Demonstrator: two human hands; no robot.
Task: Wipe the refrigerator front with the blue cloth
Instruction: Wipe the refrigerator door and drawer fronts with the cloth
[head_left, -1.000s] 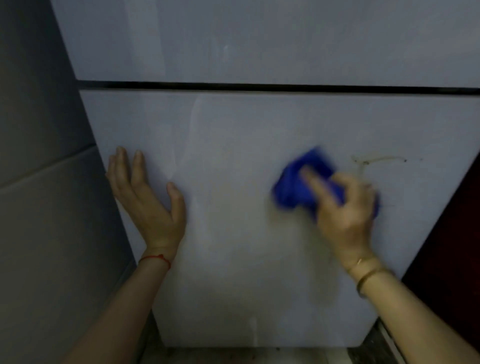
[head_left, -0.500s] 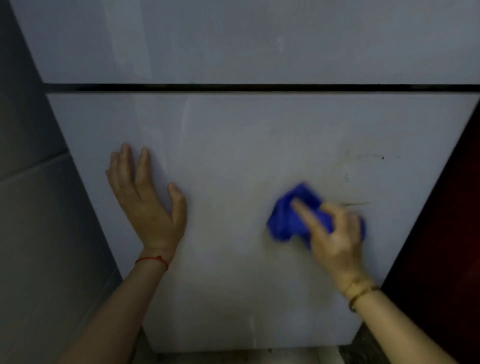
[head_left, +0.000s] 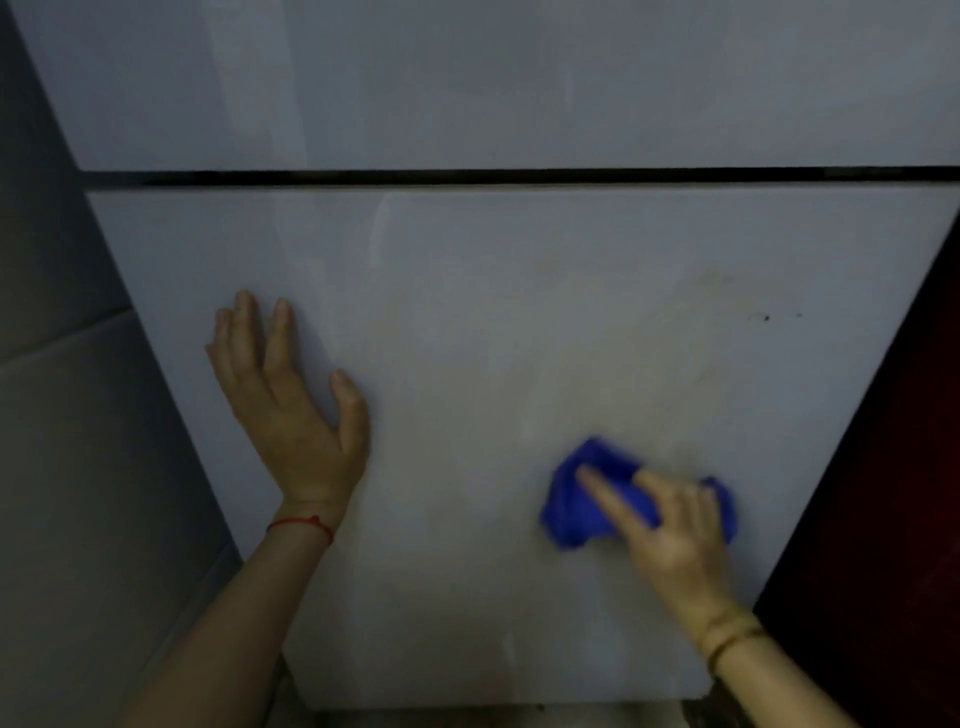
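Right fingers (head_left: 608, 493): spread and laid flat over the blue cloth (head_left: 576, 514), pressing it against the lower door (head_left: 519, 338) of the refrigerator front. Index finger runs diagonally across the wad; the other fingers fan toward its right edge. Not a pinch, more a palm-and-finger press. The right hand (head_left: 670, 540) is slightly blurred, so I cannot tell whether the thumb hooks under the fabric.

Cloth position: lower right part of the lower door, near its right edge, bunched into 1 soft lump that shows on both sides of the hand.

Handling judgement: light, limp, compressible; it should slide easily on the smooth panel and could creep out from under the fingers on a fast stroke. Best hold is from above with the bulk gathered under the palm.

Left hand (head_left: 291, 415): empty, fingers together and extended, thumb splayed out, flat on the panel's left side, well apart from the cloth. I read it as a brace.

Outward: 2 small dark specks (head_left: 767, 317) sit on the door, upper right of the cloth. A black seam (head_left: 519, 175) divides the lower door from the upper door (head_left: 519, 78).
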